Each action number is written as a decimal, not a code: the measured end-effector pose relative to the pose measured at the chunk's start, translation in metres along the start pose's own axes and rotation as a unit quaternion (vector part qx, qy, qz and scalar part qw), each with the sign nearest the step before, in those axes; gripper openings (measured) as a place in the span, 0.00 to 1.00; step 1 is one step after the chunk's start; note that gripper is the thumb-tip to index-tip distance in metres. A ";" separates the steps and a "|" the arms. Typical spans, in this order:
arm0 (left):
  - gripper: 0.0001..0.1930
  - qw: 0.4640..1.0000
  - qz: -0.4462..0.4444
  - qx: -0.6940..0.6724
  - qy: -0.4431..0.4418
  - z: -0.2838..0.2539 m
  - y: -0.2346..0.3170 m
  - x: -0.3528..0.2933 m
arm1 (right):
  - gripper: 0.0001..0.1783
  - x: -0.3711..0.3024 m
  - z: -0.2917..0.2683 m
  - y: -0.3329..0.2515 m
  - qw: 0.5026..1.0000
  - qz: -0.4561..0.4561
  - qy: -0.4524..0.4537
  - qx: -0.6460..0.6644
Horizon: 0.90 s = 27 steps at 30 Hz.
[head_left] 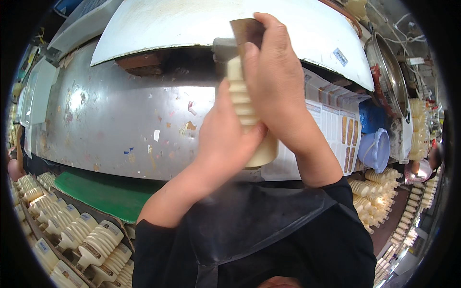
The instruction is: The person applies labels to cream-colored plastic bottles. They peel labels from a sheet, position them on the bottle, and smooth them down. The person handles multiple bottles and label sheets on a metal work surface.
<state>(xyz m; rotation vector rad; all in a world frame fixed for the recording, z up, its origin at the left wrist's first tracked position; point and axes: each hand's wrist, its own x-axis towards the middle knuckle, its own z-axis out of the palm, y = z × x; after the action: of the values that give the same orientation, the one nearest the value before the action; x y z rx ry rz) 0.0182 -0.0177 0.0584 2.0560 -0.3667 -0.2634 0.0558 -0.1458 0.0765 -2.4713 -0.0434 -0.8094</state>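
Observation:
In the middle, a stack of cream-coloured, ribbed pieces point(241, 103) stands slightly tilted over the metal table. My left hand point(222, 132) is wrapped round its left side, thumb across the front near the lower end. My right hand point(276, 77) lies along the stack's upper right side. Between its thumb and fingers it pinches a thin brown flat piece point(243, 32), whose far side the fingers hide. Just beyond the stack is a grey block point(224, 49), partly covered by the stack and the brown piece.
The metal table point(120, 110) carries paint specks and scraps. A white board point(177, 24) overhangs its far side. Printed newspaper point(326, 122) and a pale blue bucket point(374, 150) are at right. Racks of cream handled pieces point(98, 245) and a green board point(103, 194) lie at lower left.

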 end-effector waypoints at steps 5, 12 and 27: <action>0.47 1.000 -0.014 -0.017 -0.008 0.005 -0.005 0.001 | 0.23 0.007 -0.008 -0.001 0.995 0.098 0.029 -0.017; 0.50 1.000 0.010 0.019 0.005 0.008 -0.011 -0.003 | 0.24 0.004 0.003 -0.013 0.994 0.016 0.002 -0.106; 0.44 0.999 -0.006 -0.044 0.001 0.006 -0.013 0.001 | 0.25 -0.003 -0.007 0.013 0.993 0.106 0.010 -0.059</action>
<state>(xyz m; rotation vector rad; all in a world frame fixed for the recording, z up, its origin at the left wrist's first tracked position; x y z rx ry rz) 0.0191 -0.0171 0.0442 1.9716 -0.3358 -0.2798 0.0514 -0.1605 0.0732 -2.5227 0.2762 -0.7650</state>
